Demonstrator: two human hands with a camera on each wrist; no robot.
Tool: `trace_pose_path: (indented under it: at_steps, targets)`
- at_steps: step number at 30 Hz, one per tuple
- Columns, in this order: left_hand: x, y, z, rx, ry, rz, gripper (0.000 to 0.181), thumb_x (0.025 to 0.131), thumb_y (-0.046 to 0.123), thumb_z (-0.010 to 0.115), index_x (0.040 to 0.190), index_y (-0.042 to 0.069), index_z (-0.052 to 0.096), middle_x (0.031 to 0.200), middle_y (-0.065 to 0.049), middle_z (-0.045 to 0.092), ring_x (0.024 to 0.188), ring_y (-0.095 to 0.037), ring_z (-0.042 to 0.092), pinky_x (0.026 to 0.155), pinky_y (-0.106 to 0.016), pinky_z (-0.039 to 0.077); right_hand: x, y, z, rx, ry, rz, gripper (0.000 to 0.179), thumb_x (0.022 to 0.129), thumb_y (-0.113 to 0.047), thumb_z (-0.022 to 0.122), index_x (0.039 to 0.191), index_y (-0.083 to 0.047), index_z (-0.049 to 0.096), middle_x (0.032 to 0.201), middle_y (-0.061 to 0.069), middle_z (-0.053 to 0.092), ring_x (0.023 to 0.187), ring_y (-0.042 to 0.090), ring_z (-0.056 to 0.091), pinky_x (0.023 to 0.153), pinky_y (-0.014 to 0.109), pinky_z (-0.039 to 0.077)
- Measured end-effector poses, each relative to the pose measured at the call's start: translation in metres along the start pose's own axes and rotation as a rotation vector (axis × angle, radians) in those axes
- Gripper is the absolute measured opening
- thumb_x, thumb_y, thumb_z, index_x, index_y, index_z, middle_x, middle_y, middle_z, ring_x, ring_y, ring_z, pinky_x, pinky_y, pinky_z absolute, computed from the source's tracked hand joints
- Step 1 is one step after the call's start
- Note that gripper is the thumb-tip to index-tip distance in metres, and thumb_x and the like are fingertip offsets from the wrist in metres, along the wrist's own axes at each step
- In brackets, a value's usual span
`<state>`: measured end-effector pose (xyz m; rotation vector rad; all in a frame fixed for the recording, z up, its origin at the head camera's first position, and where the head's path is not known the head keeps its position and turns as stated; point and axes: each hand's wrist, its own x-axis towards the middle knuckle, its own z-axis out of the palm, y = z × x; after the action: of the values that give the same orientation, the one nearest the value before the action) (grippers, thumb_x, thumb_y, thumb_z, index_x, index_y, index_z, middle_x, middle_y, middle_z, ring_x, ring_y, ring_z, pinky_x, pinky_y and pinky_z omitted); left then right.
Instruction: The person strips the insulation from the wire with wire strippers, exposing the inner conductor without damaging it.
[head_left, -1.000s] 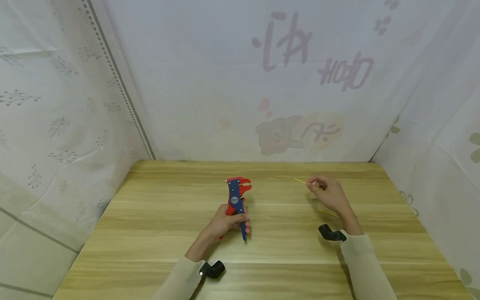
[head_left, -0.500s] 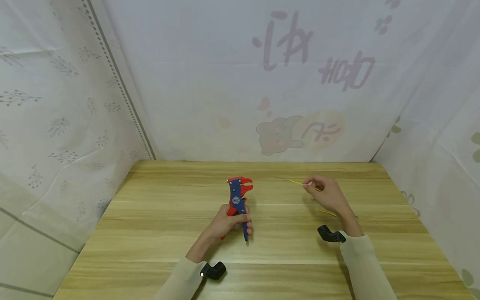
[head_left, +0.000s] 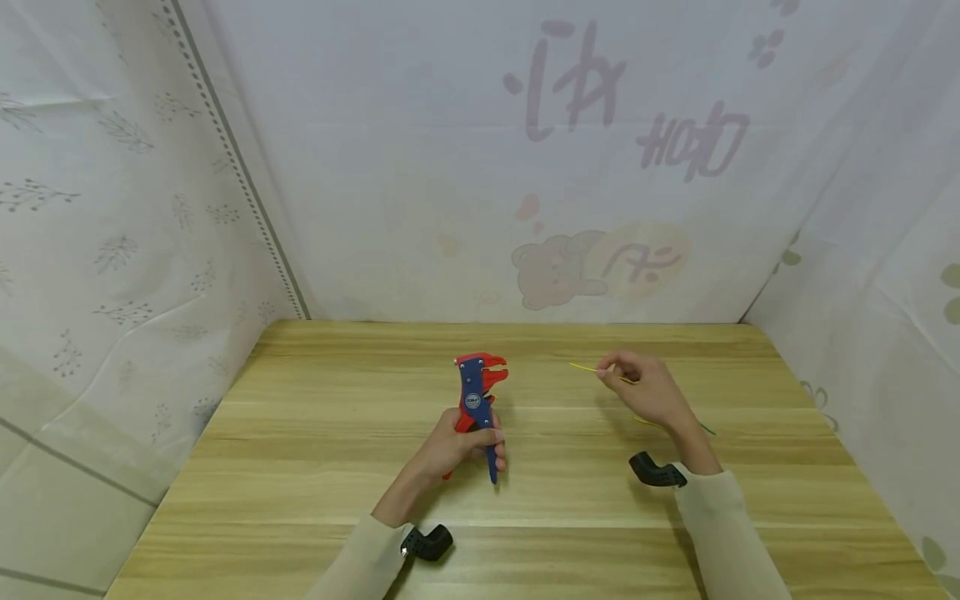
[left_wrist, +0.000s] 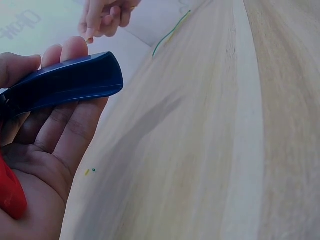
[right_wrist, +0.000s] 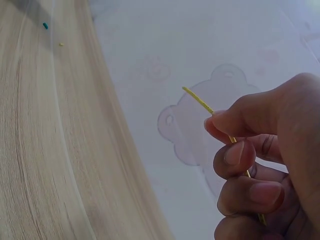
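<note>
My left hand (head_left: 442, 448) grips the handles of a wire stripper (head_left: 472, 387) with a blue body and red jaws, which face right in the head view. Up close, its blue handle (left_wrist: 70, 80) lies across my fingers and a red handle (left_wrist: 10, 192) rests near the palm. My right hand (head_left: 647, 390) pinches a thin yellow wire (right_wrist: 198, 99) between thumb and index finger. One end of that wire points left toward the stripper, with a gap between them. The wire's other end runs down past the curled fingers.
A green wire (left_wrist: 170, 34) lies on the wooden table (head_left: 337, 458) beneath my right wrist, a yellow one (head_left: 647, 422) beside it. Small green (right_wrist: 45, 25) and yellow bits (right_wrist: 61, 44) of insulation lie on the tabletop. Printed cloth (head_left: 405, 167) hangs around the table's back and sides.
My right hand has moved a little left with the yellow wire, bringing its tip closer to the wire stripper. The left hand and stripper have barely shifted.
</note>
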<state>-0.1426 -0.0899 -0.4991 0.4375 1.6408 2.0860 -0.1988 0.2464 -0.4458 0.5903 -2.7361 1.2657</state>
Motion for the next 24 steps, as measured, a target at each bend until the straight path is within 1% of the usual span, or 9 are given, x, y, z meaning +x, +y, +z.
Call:
trace_pose_path:
  at_steps: [5, 13, 16, 20, 24]
  targets:
    - [0.0005, 0.0004, 0.0018, -0.012, -0.014, 0.012, 0.006, 0.099, -0.002, 0.059, 0.101, -0.006, 0.056, 0.081, -0.008, 0.072, 0.073, -0.022, 0.076, 0.075, -0.043, 0.065, 0.0007, -0.0009, 0.0011, -0.005, -0.001, -0.016, 0.012, 0.101, -0.023, 0.066, 0.104, -0.013, 0.072, 0.069, 0.003, 0.061, 0.048, 0.006, 0.042, 0.047, 0.025, 0.035]
    - [0.0009, 0.0007, 0.0037, -0.015, -0.040, 0.035, 0.010, 0.099, -0.002, 0.059, 0.103, -0.011, 0.054, 0.081, -0.008, 0.072, 0.073, -0.022, 0.076, 0.075, -0.043, 0.065, 0.0024, -0.0035, 0.0034, 0.017, 0.002, -0.036, 0.012, 0.101, -0.020, 0.066, 0.104, -0.010, 0.072, 0.070, 0.013, 0.061, 0.049, 0.005, 0.044, 0.047, 0.024, 0.035]
    - [0.0010, 0.0011, 0.0042, -0.015, -0.046, 0.033, 0.011, 0.099, -0.002, 0.059, 0.103, -0.011, 0.054, 0.082, -0.008, 0.072, 0.073, -0.021, 0.075, 0.075, -0.043, 0.065, 0.0022, -0.0069, 0.0033, 0.016, 0.000, -0.033, 0.013, 0.101, -0.021, 0.066, 0.105, -0.010, 0.072, 0.071, 0.010, 0.062, 0.051, 0.007, 0.048, 0.048, 0.025, 0.037]
    - [0.0012, 0.0015, 0.0052, -0.013, -0.051, 0.031, 0.013, 0.099, -0.001, 0.060, 0.103, -0.012, 0.053, 0.081, -0.008, 0.071, 0.073, -0.021, 0.075, 0.075, -0.042, 0.065, 0.0025, -0.0093, 0.0042, 0.019, -0.004, -0.028, 0.011, 0.101, -0.022, 0.067, 0.104, -0.013, 0.072, 0.072, 0.003, 0.062, 0.057, 0.009, 0.055, 0.050, 0.025, 0.040]
    - [0.0016, 0.0014, 0.0069, -0.017, -0.057, 0.031, 0.018, 0.099, 0.002, 0.063, 0.103, -0.013, 0.053, 0.081, -0.007, 0.072, 0.073, -0.021, 0.076, 0.076, -0.042, 0.065, 0.0027, -0.0100, 0.0054, 0.033, -0.009, -0.026, 0.010, 0.100, -0.022, 0.067, 0.104, -0.014, 0.072, 0.070, 0.006, 0.060, 0.055, 0.007, 0.051, 0.050, 0.025, 0.039]
